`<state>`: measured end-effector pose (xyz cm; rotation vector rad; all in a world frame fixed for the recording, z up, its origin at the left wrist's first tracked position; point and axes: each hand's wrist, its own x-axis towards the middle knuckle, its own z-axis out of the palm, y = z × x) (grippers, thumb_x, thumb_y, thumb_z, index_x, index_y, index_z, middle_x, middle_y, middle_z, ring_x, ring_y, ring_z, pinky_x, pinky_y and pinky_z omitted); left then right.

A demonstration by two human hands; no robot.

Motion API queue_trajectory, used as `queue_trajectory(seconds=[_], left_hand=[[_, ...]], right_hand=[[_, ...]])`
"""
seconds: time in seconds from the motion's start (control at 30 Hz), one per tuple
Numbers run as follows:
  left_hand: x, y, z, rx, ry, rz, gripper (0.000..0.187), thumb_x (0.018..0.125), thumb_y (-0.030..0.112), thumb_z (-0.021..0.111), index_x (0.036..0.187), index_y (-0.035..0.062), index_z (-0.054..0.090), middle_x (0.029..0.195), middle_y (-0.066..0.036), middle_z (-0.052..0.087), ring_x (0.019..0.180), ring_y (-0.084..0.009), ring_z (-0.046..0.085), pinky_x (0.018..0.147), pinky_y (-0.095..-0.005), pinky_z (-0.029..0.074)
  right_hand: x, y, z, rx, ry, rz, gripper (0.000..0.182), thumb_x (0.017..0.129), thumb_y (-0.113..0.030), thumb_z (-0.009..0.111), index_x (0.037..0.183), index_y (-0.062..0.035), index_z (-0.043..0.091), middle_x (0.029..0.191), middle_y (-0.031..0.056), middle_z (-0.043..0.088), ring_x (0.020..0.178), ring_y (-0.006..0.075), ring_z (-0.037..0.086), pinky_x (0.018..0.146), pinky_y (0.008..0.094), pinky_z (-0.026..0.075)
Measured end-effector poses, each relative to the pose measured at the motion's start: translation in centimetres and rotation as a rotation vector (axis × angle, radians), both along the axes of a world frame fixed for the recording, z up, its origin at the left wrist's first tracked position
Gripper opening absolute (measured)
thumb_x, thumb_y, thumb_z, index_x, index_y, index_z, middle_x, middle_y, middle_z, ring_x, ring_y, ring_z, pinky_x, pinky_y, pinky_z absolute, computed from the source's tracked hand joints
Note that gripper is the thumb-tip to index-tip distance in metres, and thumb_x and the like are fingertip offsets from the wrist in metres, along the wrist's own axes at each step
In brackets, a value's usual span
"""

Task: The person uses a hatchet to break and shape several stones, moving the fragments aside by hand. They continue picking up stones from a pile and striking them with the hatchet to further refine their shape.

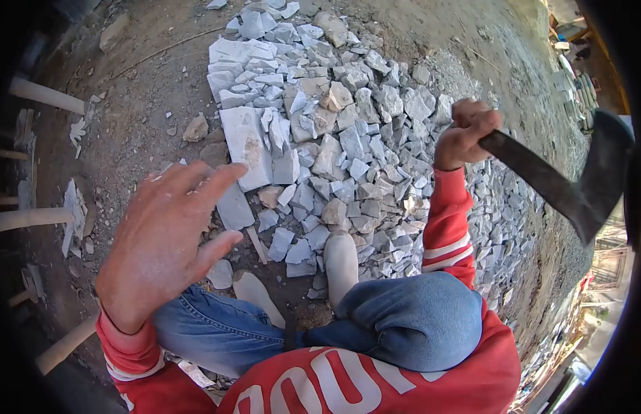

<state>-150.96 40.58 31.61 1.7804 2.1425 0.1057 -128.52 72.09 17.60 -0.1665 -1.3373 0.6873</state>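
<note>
My left hand (158, 238) hangs in the air with its dusty fingers spread, holding nothing. Its fingertips appear over the edge of a large pale flat stone slab (243, 134). My right hand (467, 134) is raised over the right part of the pile, wrapped round the handle of a dark hammer (531, 165). The hammer's broad, tapering head points off to the right. Below and between my hands spreads a heap of broken grey stones (362, 148), thinner pieces on the left and chunkier ones on the right.
My shoes (341, 265) stand at the near edge of the stone heap. Several pale wooden poles (34, 219) jut in from the left. Bare dirt (155, 83) lies left of the heap. Assorted clutter (576, 86) lines the far right.
</note>
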Motion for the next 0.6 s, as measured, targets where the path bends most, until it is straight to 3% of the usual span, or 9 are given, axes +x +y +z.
queue_trajectory(seconds=[0.07, 0.1, 0.13, 0.17, 0.23, 0.27, 0.3, 0.43, 0.6], left_hand=[[0.9, 1.0, -1.5, -0.056, -0.121, -0.108, 0.064, 0.078, 0.022, 0.076, 0.136, 0.0100, 0.051, 0.111, -0.020, 0.062, 0.107, -0.0386, 0.058, 0.093, -0.0461, 0.044], [1.0, 1.6, -2.6, -0.125, -0.232, -0.215, 0.063, 0.080, 0.024, 0.076, 0.136, 0.0103, 0.051, 0.109, -0.020, 0.062, 0.106, -0.0387, 0.059, 0.092, -0.0465, 0.044], [1.0, 2.0, -3.9, -0.106, -0.237, -0.208, 0.063, 0.080, 0.024, 0.076, 0.136, 0.0103, 0.051, 0.109, -0.020, 0.062, 0.106, -0.0387, 0.059, 0.092, -0.0465, 0.044], [1.2, 2.4, -5.1, -0.164, -0.240, -0.236, 0.062, 0.080, 0.026, 0.076, 0.135, 0.0092, 0.051, 0.108, -0.019, 0.062, 0.104, -0.0391, 0.060, 0.090, -0.0470, 0.045], [1.9, 2.5, -7.0, -0.241, -0.244, -0.293, 0.060, 0.081, 0.028, 0.075, 0.133, 0.0081, 0.052, 0.106, -0.019, 0.062, 0.103, -0.0396, 0.060, 0.088, -0.0474, 0.046], [1.8, 2.7, -7.7, -0.272, -0.282, -0.358, 0.060, 0.081, 0.029, 0.075, 0.132, 0.0071, 0.052, 0.105, -0.020, 0.063, 0.101, -0.0402, 0.061, 0.087, -0.0478, 0.047], [1.7, 3.0, -8.2, -0.298, -0.321, -0.415, 0.060, 0.081, 0.030, 0.075, 0.131, 0.0061, 0.052, 0.104, -0.021, 0.063, 0.100, -0.0408, 0.062, 0.086, -0.0481, 0.047], [1.4, 4.2, -9.2, -0.276, -0.425, -0.456, 0.060, 0.082, 0.032, 0.075, 0.130, 0.0051, 0.052, 0.104, -0.021, 0.064, 0.100, -0.0407, 0.062, 0.085, -0.0482, 0.048], [-0.3, 4.0, -9.9, -0.112, -0.415, -0.415, 0.061, 0.081, 0.032, 0.076, 0.130, 0.0052, 0.052, 0.105, -0.022, 0.065, 0.100, -0.0406, 0.062, 0.086, -0.0472, 0.048]], right_hand=[[5.5, -2.8, -19.2, -0.367, -0.729, -0.426, 0.029, 0.099, -0.026, 0.055, 0.096, 0.0024, 0.056, 0.064, 0.0163, 0.056, 0.058, 0.0314, 0.056, 0.062, 0.0397, 0.045], [7.5, -4.6, -21.5, -0.572, -1.253, -0.262, 0.031, 0.097, -0.025, 0.058, 0.109, 0.0030, 0.062, 0.074, 0.0251, 0.063, 0.068, 0.0433, 0.062, 0.067, 0.0463, 0.047], [8.9, -3.9, -27.0, -0.437, -1.123, -0.233, 0.027, 0.095, -0.027, 0.061, 0.095, -0.0013, 0.069, 0.072, 0.0262, 0.064, 0.065, 0.0471, 0.061, 0.062, 0.0477, 0.046], [8.6, -3.0, -25.4, -0.420, -1.137, -0.229, 0.027, 0.095, -0.027, 0.061, 0.095, -0.0013, 0.069, 0.072, 0.0262, 0.064, 0.065, 0.0471, 0.061, 0.062, 0.0477, 0.046], [7.3, -3.6, -19.1, -0.862, -1.443, -0.096, 0.039, 0.094, -0.032, 0.063, 0.071, -0.0002, 0.065, 0.056, 0.0164, 0.059, 0.048, 0.0360, 0.057, 0.049, 0.0462, 0.043], [5.8, -4.0, -15.8, -1.187, -1.156, 0.021, 0.048, 0.093, -0.035, 0.066, 0.058, -0.0037, 0.055, 0.049, 0.0040, 0.050, 0.038, 0.0197, 0.046, 0.039, 0.0383, 0.033], [4.9, -4.3, -12.9, -1.229, -1.033, 0.065, 0.051, 0.094, -0.036, 0.065, 0.054, -0.0097, 0.048, 0.051, -0.0026, 0.044, 0.040, 0.0088, 0.039, 0.037, 0.0306, 0.027], [3.2, -5.4, 2.6, -0.841, -0.677, 0.077, 0.037, 0.099, -0.036, 0.060, 0.074, -0.0127, 0.047, 0.058, -0.0069, 0.039, 0.045, 0.0042, 0.033, 0.042, 0.0228, 0.023], [0.0, -4.3, 12.5, -0.089, -0.097, 0.048, 0.047, 0.103, -0.032, 0.053, 0.066, -0.0122, 0.032, 0.053, -0.0046, 0.028, 0.044, 0.0062, 0.021, 0.043, 0.0254, 0.018]])
